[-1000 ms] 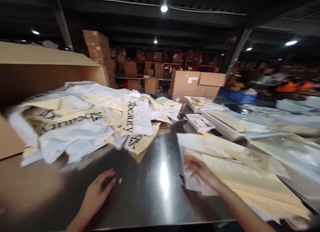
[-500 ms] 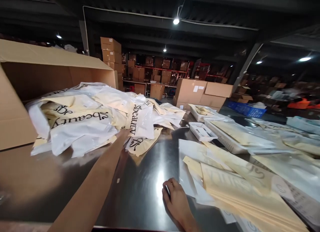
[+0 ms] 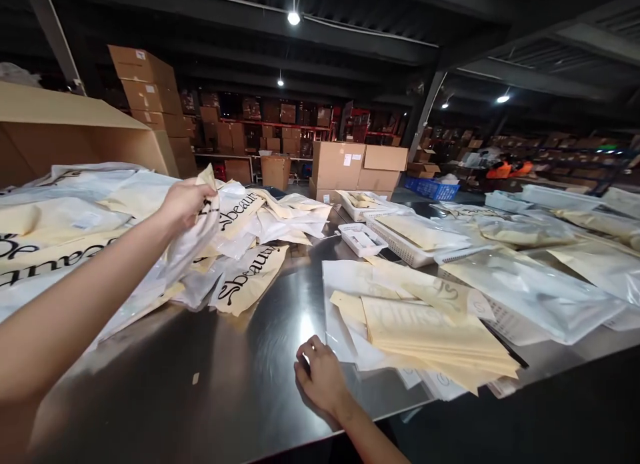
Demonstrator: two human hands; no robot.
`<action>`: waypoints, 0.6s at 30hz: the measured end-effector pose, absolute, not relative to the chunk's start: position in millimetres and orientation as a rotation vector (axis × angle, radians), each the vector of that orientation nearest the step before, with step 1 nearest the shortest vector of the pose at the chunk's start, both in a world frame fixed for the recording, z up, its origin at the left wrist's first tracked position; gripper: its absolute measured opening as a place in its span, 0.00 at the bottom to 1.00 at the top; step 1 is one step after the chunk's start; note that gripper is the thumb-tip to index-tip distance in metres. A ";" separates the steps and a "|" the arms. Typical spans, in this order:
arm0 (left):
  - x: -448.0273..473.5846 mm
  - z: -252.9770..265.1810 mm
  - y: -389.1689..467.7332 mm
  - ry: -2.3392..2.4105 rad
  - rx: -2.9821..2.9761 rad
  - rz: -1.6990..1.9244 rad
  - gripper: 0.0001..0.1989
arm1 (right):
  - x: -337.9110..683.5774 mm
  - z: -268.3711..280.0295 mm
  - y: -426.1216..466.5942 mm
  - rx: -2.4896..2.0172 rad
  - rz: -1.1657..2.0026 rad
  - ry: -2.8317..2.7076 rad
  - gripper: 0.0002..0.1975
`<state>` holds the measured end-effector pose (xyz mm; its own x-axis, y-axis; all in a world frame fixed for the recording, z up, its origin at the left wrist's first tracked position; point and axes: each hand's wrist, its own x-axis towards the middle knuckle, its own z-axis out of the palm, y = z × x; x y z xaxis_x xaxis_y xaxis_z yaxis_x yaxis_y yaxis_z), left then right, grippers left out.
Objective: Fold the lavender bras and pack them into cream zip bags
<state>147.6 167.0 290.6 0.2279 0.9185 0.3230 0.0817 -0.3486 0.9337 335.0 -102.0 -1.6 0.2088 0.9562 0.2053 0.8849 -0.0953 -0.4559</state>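
Movement since a second ago is mostly in the left hand [image 3: 184, 203]: it lay flat on the bare metal near the front edge then, stretched out toward the heap half a second ago, and now its fingers are pinched shut on the top edge of a translucent white plastic pouch [image 3: 193, 241], lifting that edge clear of the sprawling pile of cream and white printed pouches [image 3: 100, 217] on the left of the shiny steel worktable [image 3: 240, 357]. The pouch hangs from the grip and trails down into the pile, so it looks only partly freed; judging by that, the picking of one pouch out of the heap is under way rather than finished

The right hand [image 3: 320, 377] was reaching onto the flat stack of cream paper sheets [image 3: 430, 334] a second ago; it now rests on the table just left of that stack, close to the front edge, knuckles up and fingers curled under. Whether it holds anything small beneath them cannot be told

Behind the stack sit a small white plastic tray [image 3: 360, 239] and a longer white perforated basket [image 3: 400, 247], and a large open cardboard box [image 3: 75, 134] stands behind the pile
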 end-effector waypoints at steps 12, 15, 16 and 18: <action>155.9 207.6 62.5 0.837 2.306 0.175 0.23 | 336.2 -6.8 -140.3 -1.783 0.190 -0.999 0.20; 95.1 149.2 32.8 0.802 2.502 0.269 0.20 | 309.5 -8.7 -191.7 -1.907 0.357 -0.765 0.24; 76.1 132.8 19.5 0.848 2.510 0.379 0.17 | 295.0 -8.3 -206.0 -1.914 0.562 -0.783 0.26; 46.3 105.1 -9.5 1.051 2.406 0.525 0.15 | 260.7 -7.7 -222.4 -1.774 1.040 -0.853 0.28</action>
